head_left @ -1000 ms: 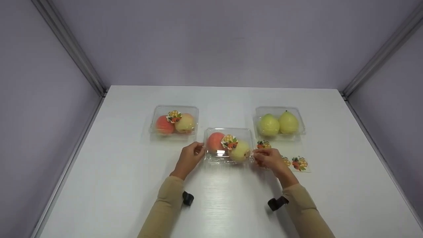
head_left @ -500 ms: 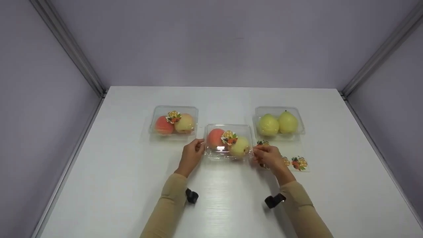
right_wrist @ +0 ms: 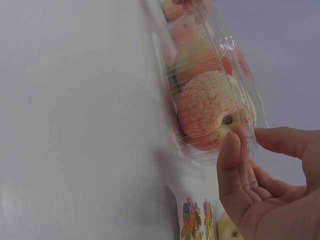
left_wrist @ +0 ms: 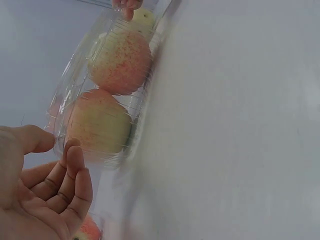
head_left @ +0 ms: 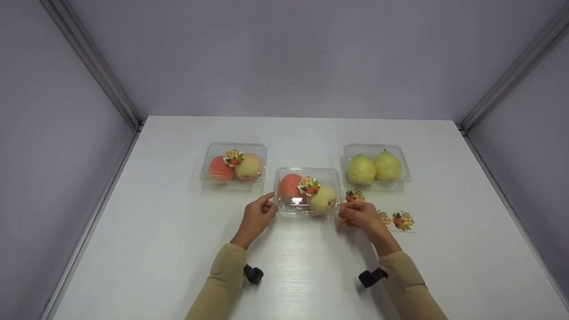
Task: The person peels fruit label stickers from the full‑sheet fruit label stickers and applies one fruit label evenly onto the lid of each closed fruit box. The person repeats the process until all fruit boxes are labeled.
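A clear plastic clamshell box sits mid-table, lid closed, with a red fruit and a yellowish one inside. On its lid is a round sticker with a fruit print. My left hand is at the box's left side, thumb and fingertips pinching the rim at the corner in the left wrist view. On the opposite side, my right hand pinches the right rim between thumb and fingers; the other fingers are curled below.
Back left stands a second clamshell with a stickered lid and two reddish fruits. A third, back right, holds two green-yellow pears and shows no sticker. A sticker sheet lies partly beneath my right hand.
The middle clamshell has slid a little away from me, with both hands following. Over the last half second my hands have come slightly back toward me; the other boxes have stayed put.
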The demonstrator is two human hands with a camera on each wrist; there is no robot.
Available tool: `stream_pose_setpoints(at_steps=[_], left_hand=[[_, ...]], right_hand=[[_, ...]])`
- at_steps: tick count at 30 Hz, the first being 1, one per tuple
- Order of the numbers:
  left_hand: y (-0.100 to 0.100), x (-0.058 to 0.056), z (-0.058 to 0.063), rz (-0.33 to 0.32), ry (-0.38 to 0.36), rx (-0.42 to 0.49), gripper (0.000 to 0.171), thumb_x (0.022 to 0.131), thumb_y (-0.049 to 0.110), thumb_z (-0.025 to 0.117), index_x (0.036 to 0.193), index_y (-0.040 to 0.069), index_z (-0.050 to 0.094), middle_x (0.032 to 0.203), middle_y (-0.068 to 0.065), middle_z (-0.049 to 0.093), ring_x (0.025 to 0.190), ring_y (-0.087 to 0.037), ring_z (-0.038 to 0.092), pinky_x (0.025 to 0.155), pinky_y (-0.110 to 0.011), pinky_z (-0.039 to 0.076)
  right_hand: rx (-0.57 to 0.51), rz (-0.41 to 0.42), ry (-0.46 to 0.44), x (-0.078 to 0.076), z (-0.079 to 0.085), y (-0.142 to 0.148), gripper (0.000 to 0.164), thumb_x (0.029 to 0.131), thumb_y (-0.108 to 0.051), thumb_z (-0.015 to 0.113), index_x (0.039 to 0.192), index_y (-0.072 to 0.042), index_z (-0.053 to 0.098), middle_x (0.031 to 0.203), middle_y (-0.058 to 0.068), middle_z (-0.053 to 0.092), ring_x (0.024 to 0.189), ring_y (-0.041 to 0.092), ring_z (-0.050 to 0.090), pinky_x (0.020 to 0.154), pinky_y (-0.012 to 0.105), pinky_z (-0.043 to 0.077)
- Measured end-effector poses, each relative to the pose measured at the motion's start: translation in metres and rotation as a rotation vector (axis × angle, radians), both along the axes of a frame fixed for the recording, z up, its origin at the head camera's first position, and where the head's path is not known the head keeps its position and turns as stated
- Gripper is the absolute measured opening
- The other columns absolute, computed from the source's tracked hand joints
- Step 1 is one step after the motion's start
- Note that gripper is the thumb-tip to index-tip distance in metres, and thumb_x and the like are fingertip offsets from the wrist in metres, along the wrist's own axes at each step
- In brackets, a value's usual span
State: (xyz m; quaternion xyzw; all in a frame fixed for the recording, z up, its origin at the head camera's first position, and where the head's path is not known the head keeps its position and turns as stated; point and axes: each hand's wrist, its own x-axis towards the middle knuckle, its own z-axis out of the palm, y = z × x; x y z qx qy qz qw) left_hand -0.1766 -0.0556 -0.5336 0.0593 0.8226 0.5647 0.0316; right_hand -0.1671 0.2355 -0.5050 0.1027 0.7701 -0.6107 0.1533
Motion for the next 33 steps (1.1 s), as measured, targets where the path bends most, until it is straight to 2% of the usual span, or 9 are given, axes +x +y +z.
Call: stream_pose_setpoints(at_steps=[7,17,25,33], left_hand=[[-0.001,0.002,-0.004,-0.019,0.011,0.031,0.044,0.092,0.010,0.060,0.133,-0.006,0.052,0.095,-0.018,0.069,0.075,-0.005,0.056,0.065,-0.013,0.046],[0.001,0.001,-0.008,-0.014,0.008,0.062,0.044,0.094,0.011,0.060,0.134,-0.005,0.052,0.093,-0.019,0.068,0.073,-0.003,0.057,0.065,-0.013,0.047],[0.005,-0.004,-0.007,0.023,-0.003,0.073,0.042,0.094,0.012,0.060,0.133,-0.003,0.053,0.092,-0.019,0.067,0.071,-0.002,0.055,0.064,-0.014,0.045],[0.011,-0.006,-0.006,0.091,-0.003,0.049,0.039,0.094,0.011,0.060,0.129,-0.004,0.055,0.092,-0.019,0.069,0.070,-0.003,0.057,0.064,-0.014,0.048]], right_hand=[[0.011,-0.008,0.015,0.003,-0.001,-0.002,0.036,0.094,-0.011,0.059,0.121,0.012,0.057,0.081,-0.003,0.067,0.071,0.006,0.065,0.072,0.023,0.057],[-0.006,-0.023,0.007,0.002,-0.002,-0.004,0.039,0.094,-0.014,0.060,0.123,0.011,0.054,0.083,-0.004,0.067,0.072,0.005,0.064,0.069,0.021,0.056],[-0.003,-0.064,-0.021,-0.005,-0.006,-0.004,0.035,0.096,-0.013,0.057,0.123,0.010,0.054,0.082,-0.004,0.066,0.071,0.005,0.064,0.069,0.020,0.055],[-0.043,-0.110,-0.028,-0.008,-0.008,-0.008,0.033,0.096,-0.013,0.056,0.120,0.010,0.057,0.079,-0.005,0.066,0.069,0.005,0.063,0.066,0.019,0.054]])
